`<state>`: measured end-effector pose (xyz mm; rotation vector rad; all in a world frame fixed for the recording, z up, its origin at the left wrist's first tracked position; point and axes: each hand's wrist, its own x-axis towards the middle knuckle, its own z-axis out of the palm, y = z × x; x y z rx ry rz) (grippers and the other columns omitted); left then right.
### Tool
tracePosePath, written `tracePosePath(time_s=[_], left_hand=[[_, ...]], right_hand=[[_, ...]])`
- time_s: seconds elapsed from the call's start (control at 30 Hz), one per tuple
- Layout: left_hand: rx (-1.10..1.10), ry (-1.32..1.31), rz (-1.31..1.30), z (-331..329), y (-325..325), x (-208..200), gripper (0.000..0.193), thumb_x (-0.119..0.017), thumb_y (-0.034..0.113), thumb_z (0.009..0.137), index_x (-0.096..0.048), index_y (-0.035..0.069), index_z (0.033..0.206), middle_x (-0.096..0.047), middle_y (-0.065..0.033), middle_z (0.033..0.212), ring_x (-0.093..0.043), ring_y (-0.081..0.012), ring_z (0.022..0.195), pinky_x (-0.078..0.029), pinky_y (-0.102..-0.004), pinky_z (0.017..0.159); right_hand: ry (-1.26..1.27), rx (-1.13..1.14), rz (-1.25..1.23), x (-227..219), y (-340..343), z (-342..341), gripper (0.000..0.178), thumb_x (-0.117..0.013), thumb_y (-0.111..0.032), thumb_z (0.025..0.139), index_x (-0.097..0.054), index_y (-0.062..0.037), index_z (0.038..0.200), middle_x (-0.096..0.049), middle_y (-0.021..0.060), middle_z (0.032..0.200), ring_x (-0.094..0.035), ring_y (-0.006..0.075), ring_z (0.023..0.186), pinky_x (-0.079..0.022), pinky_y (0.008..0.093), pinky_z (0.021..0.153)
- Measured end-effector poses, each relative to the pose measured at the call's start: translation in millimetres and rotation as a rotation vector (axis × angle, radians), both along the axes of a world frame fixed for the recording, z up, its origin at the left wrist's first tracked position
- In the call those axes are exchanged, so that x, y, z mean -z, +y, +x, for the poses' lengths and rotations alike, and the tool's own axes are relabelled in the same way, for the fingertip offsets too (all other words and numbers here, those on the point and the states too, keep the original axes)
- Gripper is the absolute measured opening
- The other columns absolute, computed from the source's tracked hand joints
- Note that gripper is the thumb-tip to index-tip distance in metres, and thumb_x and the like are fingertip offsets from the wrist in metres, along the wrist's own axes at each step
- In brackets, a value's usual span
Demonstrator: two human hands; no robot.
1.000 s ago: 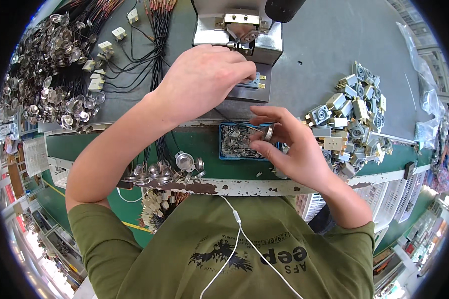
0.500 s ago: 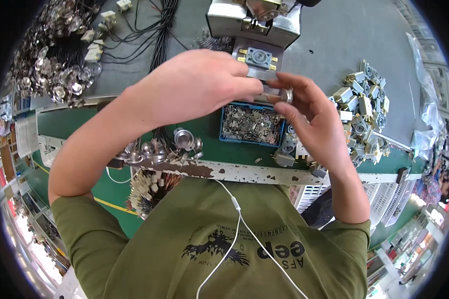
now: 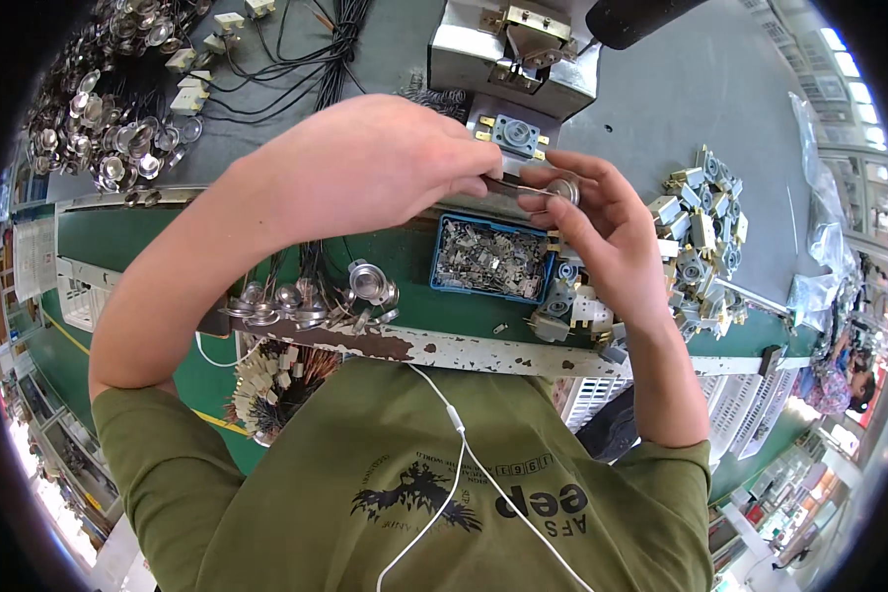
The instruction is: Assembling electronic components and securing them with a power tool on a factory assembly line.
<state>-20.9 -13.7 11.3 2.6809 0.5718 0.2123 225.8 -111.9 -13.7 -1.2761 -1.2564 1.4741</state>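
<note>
Between my two hands is a small round metal cup (image 3: 565, 189), with a thin dark strip or lead running from it toward the left. My right hand (image 3: 617, 222) grips the cup between thumb and fingers. Reaching in from the left, my left hand (image 3: 419, 166) is closed in a pinch at the other end of the strip; its fingertips partly hide what they hold. Just beyond the fingers, a grey switch-like block (image 3: 514, 134) with brass tabs sits on the metal plate of a bench fixture (image 3: 513, 59). Below the hands lies a blue tray (image 3: 490, 291) of small metal clips.
Grey blocks with brass tabs (image 3: 701, 232) are heaped at the right, with more near the front edge. Metal cups on leads (image 3: 118, 128) pile up at far left, and others (image 3: 311, 301) lie left of the tray. A black cable bundle (image 3: 340, 49) runs between.
My hands stay together around the cup, which has tilted to show more of its round face. The strip between them now looks thinner and darker. The whole view has shifted slightly.
</note>
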Motion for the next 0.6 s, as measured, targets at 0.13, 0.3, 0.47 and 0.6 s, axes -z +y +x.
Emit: tracePosePath(time_s=[0.13,0.3,0.47,0.6], left_hand=[[-0.028,-0.066,-0.031,-4,4,-13,0.014,-0.060,0.019,0.096,-0.063,0.005,0.097,-0.070,-0.0129,0.088,-0.069,-0.0350,0.087,-0.054,-0.0466,0.076],[-0.021,-0.111,-0.009,-11,12,-14,0.014,-0.065,0.016,0.094,-0.066,0.008,0.105,-0.069,-0.0089,0.091,-0.066,-0.0331,0.089,-0.052,-0.0437,0.077],[-0.040,-0.067,-0.013,-13,11,-17,0.014,-0.065,0.015,0.094,-0.066,0.008,0.106,-0.069,-0.0084,0.090,-0.066,-0.0325,0.089,-0.051,-0.0435,0.077],[-0.073,0.002,0.008,-11,9,-17,0.013,-0.066,0.014,0.093,-0.067,0.009,0.105,-0.069,-0.0086,0.091,-0.066,-0.0319,0.090,-0.051,-0.0436,0.076]], right_hand=[[0.149,-0.055,-0.036,-1,8,-3,0.049,-0.055,-0.013,0.107,-0.041,0.0079,0.149,-0.060,0.0226,0.141,-0.066,0.0242,0.119,-0.055,0.0354,0.100],[0.385,-0.110,-0.176,-1,16,-3,0.052,-0.050,-0.015,0.109,-0.037,0.0079,0.153,-0.054,0.0240,0.147,-0.065,0.0273,0.124,-0.052,0.0387,0.104],[0.435,-0.131,-0.186,3,20,-5,0.051,-0.050,-0.016,0.109,-0.037,0.0072,0.153,-0.053,0.0241,0.147,-0.064,0.0277,0.124,-0.054,0.0389,0.103],[0.192,0.007,-0.093,-2,16,-14,0.048,-0.052,-0.019,0.109,-0.044,0.0055,0.150,-0.062,0.0222,0.138,-0.068,0.0254,0.116,-0.056,0.0363,0.098]])
